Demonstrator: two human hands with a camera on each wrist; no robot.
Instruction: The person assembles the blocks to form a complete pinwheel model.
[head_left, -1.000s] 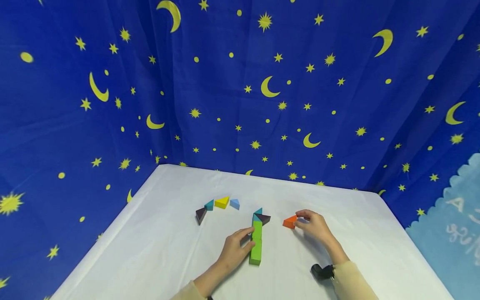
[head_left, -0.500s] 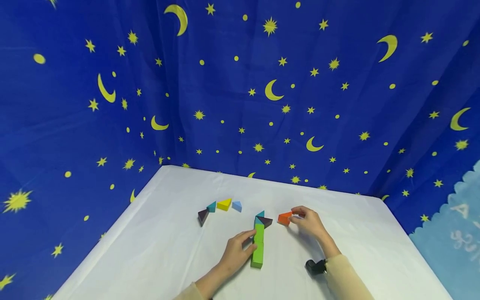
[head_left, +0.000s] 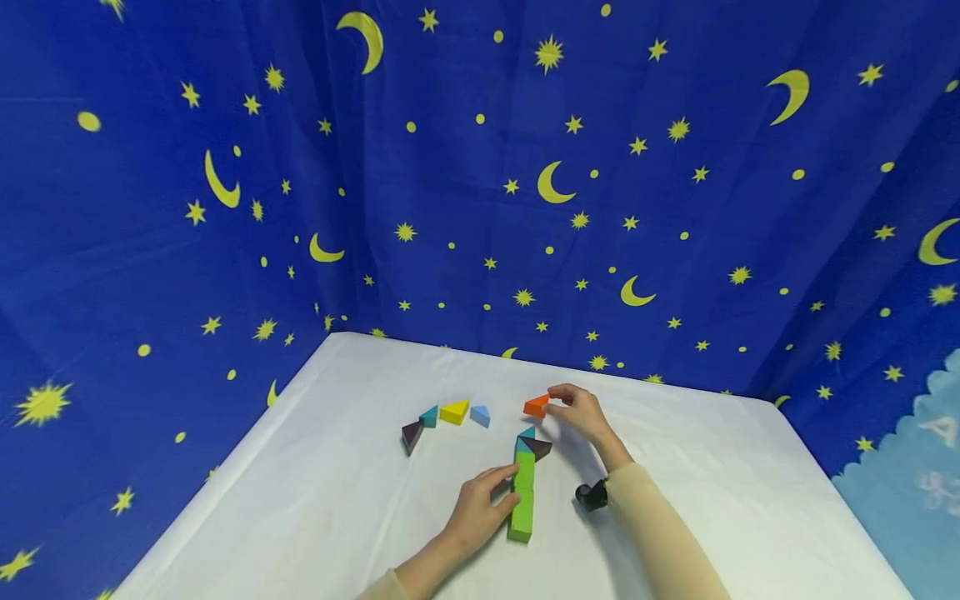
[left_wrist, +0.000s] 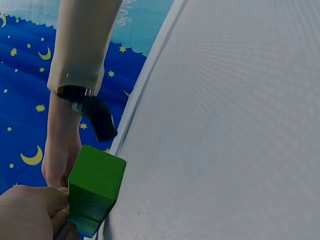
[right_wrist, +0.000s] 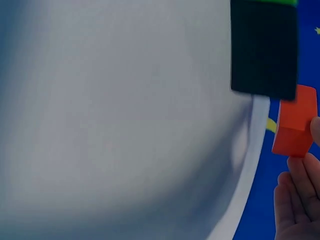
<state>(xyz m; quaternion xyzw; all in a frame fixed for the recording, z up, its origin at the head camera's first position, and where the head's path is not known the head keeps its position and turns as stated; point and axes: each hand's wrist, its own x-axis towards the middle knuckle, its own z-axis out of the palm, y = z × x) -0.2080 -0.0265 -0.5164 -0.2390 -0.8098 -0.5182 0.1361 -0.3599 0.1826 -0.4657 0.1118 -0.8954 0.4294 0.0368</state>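
Observation:
In the head view, two green blocks [head_left: 524,472] lie end to end in a row, with teal triangular blocks [head_left: 528,434] at the far end and a dark triangular block [head_left: 537,448] jutting right. My left hand [head_left: 477,510] rests against the row's left side, thumb and forefinger touching the green blocks. The left wrist view shows the near green block [left_wrist: 97,175] beside those fingers. My right hand [head_left: 583,412] pinches an orange triangular block [head_left: 536,406] beyond the teal tip. In the right wrist view, thumb and fingertips grip that orange block [right_wrist: 295,122].
Left of the row lie a dark triangular block [head_left: 412,436], a teal one [head_left: 429,416], a yellow one [head_left: 454,412] and a light blue one [head_left: 481,415]. A black wrist camera [head_left: 592,495] hangs at the right sleeve. A blue star-patterned curtain [head_left: 450,192] rises behind the white table [head_left: 315,500].
My right hand has carried the orange triangular block leftward and away from me, from the right of the row to beyond its tip. My left hand stays at the green blocks.

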